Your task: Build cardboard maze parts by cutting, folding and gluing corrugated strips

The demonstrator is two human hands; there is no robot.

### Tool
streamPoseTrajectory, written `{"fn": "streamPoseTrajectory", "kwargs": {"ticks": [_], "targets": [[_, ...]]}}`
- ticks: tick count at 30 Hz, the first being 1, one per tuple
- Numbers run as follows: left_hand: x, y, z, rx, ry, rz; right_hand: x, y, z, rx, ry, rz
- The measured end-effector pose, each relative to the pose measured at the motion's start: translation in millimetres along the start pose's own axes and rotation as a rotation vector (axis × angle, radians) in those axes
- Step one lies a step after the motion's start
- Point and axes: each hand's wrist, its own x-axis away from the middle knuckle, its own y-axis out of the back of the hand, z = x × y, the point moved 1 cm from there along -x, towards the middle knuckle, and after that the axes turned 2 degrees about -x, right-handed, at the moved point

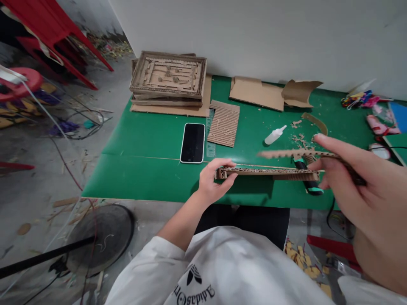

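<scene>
The left hand (218,180) is clamped on the left end of a cardboard panel (260,171), which is held edge-on above the front part of the surface (143,178), thumb on the near side and fingers over the far side. The right hand (359,182) is closed on a corrugated strip (282,153), which sticks out leftward just above the panel; its lower fingertips are at the panel's right end, whether gripping it I cannot tell.

Beneath that end lies a black-and-teal handled tool (313,188), partly covered. Beyond the panel are a glue bottle (274,136) on its side, cardboard scraps (299,140), a phone (192,143), and a ruler (210,144) partly under a ridged cardboard sheet (224,125). Cardboard trays (168,78) are stacked at the back left; folded cardboard (257,92) lies near the white wall (270,38).

The surface's front edge runs close to the person's body. Bare green stretches from the phone to the left edge; past it, a round black base (98,239) stands on the littered floor (111,106).
</scene>
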Motion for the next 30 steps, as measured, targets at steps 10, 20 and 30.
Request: {"fn": "streamPoseTrajectory", "kwargs": {"ticks": [10,20,30], "targets": [[4.0,0.2,5.2,0.084,-0.005,-0.023,-2.6,-31.2,13.3,0.16,0.709,-0.19],[1.0,-3.1,4.4,0.247,0.02,-0.063,-5.3,-42.0,6.0,0.183,0.818,-0.26],[0.6,-1.1,2.5,0.135,-0.008,-0.073,-1.9,-52.2,5.1,0.199,0.805,-0.236]]}}
